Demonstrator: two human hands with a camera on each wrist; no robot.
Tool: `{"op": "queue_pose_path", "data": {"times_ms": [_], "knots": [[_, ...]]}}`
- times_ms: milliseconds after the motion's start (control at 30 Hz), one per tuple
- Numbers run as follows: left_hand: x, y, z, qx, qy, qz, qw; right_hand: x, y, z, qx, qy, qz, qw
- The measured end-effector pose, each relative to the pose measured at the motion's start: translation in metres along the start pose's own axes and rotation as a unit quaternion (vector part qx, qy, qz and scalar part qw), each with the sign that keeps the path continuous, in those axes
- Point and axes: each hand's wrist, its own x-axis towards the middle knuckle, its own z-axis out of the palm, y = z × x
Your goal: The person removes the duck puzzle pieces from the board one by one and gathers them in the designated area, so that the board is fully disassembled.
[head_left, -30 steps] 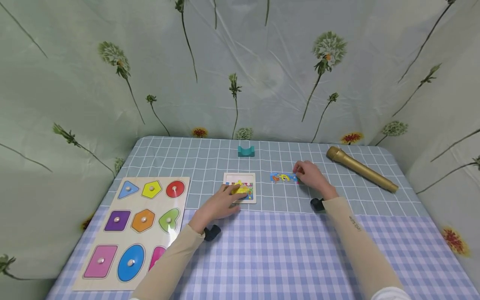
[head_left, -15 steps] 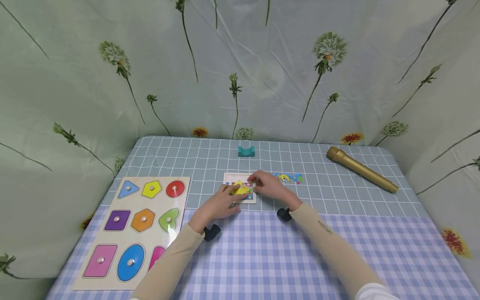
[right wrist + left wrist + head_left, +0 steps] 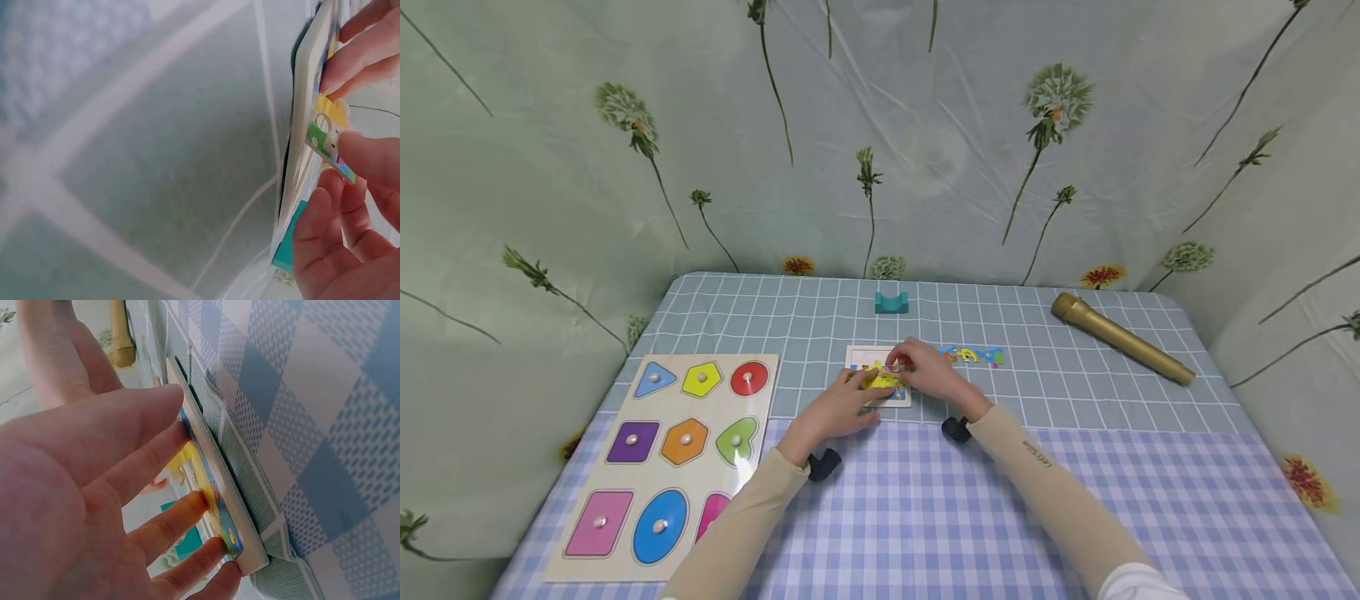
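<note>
A small jigsaw tray (image 3: pixel 870 353) with a pale rim lies mid-table, its upper part bare and its lower part filled with colourful pieces. My left hand (image 3: pixel 842 406) rests on it, the fingers spread and nearly straight, their tips touching the pieces and edge in the left wrist view. Between thumb and fingertips my right hand (image 3: pixel 931 371) pinches a puzzle piece (image 3: pixel 331 150), green, white and blue, tilted over the tray's right side. Just right of that hand lie several loose puzzle pieces (image 3: pixel 972 356) in a row. Fingers partly hide the tray's picture.
A wooden shape board (image 3: pixel 658 467) with knobbed shapes lies at the left, partly under the left forearm. Behind the tray stands a teal curved block (image 3: pixel 891 305). A gold microphone (image 3: pixel 1123 339) lies at the back right.
My right hand has moved left from the loose pieces to the jigsaw tray, and one puzzle piece is now in its pinch. The left hand has stayed on the tray.
</note>
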Motion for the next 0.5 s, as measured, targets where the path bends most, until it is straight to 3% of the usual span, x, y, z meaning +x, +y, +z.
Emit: {"op": "queue_pose_path", "data": {"times_ms": [133,267,500], "knots": [[0.000,0.000,0.000,-0.001,-0.001,-0.005,1.0000,0.001,-0.001,-0.001,0.009,-0.004,0.004,0.9999],[0.000,0.001,0.001,-0.002,-0.005,-0.012,0.9999,0.000,0.005,-0.004,0.048,-0.005,0.034,0.9983],[0.000,0.002,0.001,-0.012,-0.004,-0.016,0.9998,-0.019,0.026,-0.030,0.118,0.017,0.075,0.9900]]}}
